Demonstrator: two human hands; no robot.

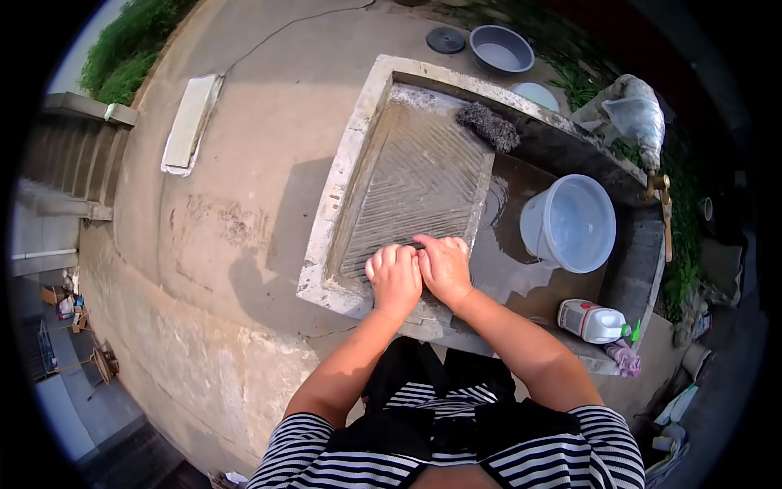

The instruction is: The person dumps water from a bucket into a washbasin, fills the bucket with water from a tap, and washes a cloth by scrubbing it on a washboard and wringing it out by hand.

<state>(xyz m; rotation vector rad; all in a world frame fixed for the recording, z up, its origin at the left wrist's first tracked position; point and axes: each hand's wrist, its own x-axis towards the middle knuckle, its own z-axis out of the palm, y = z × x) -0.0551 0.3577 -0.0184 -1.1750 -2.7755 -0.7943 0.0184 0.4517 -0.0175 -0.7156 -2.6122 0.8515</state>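
Side by side, my left hand (395,279) and my right hand (445,270) meet above the near end of a ridged stone washboard slab (415,175). Both have curled fingers with the knuckles up. A small dark spot shows between them, but whatever they grip is hidden. The slab is set in a concrete wash basin (346,171). At its far right corner lies a dark grey, shaggy scrubber or rag (489,127). Right of the slab, a pale translucent bucket (533,224) stands in shallow water (509,261).
On the basin's right front rim lie a white jug with a green cap (599,323) and a pink cloth (624,359). A brass tap (658,186) with a plastic-wrapped pipe (635,114) rises at the right. Beyond the basin are a grey tub (501,50) and a round dark lid (445,40).
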